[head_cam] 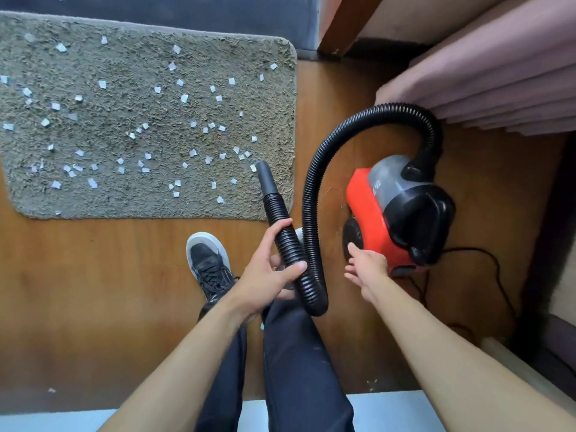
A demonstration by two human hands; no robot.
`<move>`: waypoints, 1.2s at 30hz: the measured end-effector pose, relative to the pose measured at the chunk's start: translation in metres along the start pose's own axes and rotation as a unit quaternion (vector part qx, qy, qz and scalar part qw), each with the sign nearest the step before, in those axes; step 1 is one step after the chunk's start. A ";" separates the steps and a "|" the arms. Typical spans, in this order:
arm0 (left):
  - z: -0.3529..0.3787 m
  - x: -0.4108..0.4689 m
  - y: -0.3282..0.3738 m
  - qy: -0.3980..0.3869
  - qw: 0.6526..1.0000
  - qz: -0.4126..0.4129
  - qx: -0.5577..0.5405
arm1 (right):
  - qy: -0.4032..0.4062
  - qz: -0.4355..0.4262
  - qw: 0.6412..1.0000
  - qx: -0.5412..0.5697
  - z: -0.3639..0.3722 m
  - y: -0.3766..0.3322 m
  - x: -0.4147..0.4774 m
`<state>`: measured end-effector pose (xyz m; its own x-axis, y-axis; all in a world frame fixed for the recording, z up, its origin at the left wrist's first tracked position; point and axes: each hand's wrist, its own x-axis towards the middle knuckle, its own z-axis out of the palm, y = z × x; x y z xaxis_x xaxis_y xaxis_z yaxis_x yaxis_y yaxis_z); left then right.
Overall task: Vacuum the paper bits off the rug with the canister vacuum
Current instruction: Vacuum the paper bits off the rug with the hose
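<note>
Head view.
- Hose (312,188): likely light, ribbed and floppy. Your left hand (268,275) grips it behind the nozzle (265,176); hold there.
- Right hand (366,265): fingers straight, at the canister vacuum (367,213), grasping nothing.
- Nozzle: over the rug (124,201) at its right edge, with paper bits (184,98) scattered across it.
- Room: bare floor (93,260) to your left; drapes (498,88) crowd the canister.

A glossy brown wooden floor (93,307) fills most of the view. On it stands a black lace-up sneaker with a white sole (208,266), toe pointing up the frame. Pleated dusty-pink fabric (498,88), probably a curtain, hangs in folds at upper right, beside a slanted reddish-brown wooden post (339,23). A dark blue-grey flat panel (187,14) runs along the top edge. A pale blue strip (386,413) crosses the bottom edge.
</note>
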<state>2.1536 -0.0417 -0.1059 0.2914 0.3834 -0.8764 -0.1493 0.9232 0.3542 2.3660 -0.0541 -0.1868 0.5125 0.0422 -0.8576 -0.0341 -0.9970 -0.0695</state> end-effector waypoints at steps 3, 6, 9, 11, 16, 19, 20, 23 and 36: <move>0.001 0.004 -0.005 0.000 1.000 -0.004 0.007 | 0.072 0.033 0.996 -0.028 -0.028 0.024 0.016; -0.002 0.006 -0.008 0.002 1.000 -0.006 0.014 | 0.100 0.026 0.995 -0.004 -0.043 0.029 0.020; -0.005 0.010 -0.010 0.009 1.000 -0.002 0.020 | 0.102 0.021 0.994 0.024 -0.046 0.026 0.025; -0.005 0.014 -0.011 0.009 1.000 -0.002 0.024 | 0.110 0.027 0.993 0.043 -0.041 0.021 0.028; -0.001 0.021 -0.014 0.003 1.000 -0.008 0.024 | 0.150 0.054 0.986 0.047 -0.028 0.012 0.028; -0.001 0.023 -0.018 -0.002 0.999 -0.017 0.029 | 0.152 0.047 0.987 0.020 -0.025 0.015 0.026; -0.002 0.024 -0.019 -0.003 0.999 -0.020 0.031 | 0.148 0.042 0.988 0.008 -0.026 0.017 0.026; -0.001 0.027 -0.023 -0.007 0.999 -0.028 0.036 | 0.126 0.039 0.991 -0.013 -0.034 0.019 0.031; -0.009 0.010 -0.019 -0.004 0.999 -0.027 0.030 | -0.221 -0.175 0.929 -0.241 0.011 -0.056 -0.035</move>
<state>2.1507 -0.0558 -0.1249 0.3054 0.3336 -0.8919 -0.0763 0.9422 0.3264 2.3409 0.0011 -0.1583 0.0144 0.2846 -0.9585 0.5107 -0.8262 -0.2376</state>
